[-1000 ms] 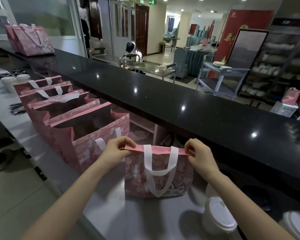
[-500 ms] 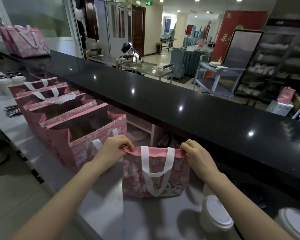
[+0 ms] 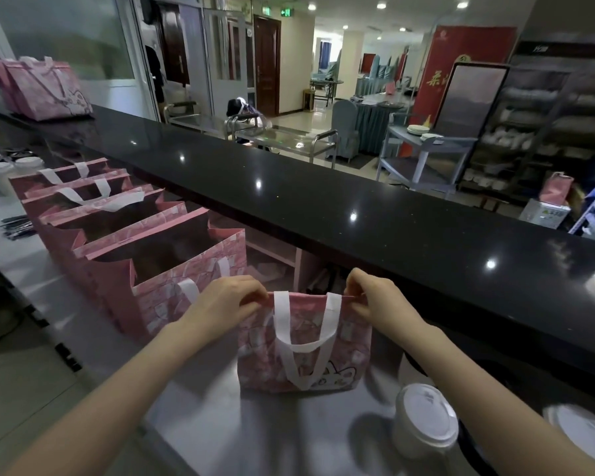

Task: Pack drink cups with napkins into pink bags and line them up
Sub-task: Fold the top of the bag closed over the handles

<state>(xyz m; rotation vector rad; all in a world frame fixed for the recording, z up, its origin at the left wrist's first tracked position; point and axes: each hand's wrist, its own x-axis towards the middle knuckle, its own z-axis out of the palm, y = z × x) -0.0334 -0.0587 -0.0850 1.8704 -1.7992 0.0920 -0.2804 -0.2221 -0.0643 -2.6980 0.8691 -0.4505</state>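
Both hands are drawing closer along the pink bag (image 3: 303, 341) rim. Left hand (image 3: 225, 304) and right hand (image 3: 380, 302) are pinching its top edge. Lidded cup (image 3: 425, 420) is standing nearby.

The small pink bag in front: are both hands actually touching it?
Touching. The head view shows the left hand and right hand each pinching a top corner of the small pink bag, fingers closed on its rim.

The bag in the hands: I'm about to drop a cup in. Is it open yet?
Shut: both hands pinch the bag's flat top edge; no opening shows.
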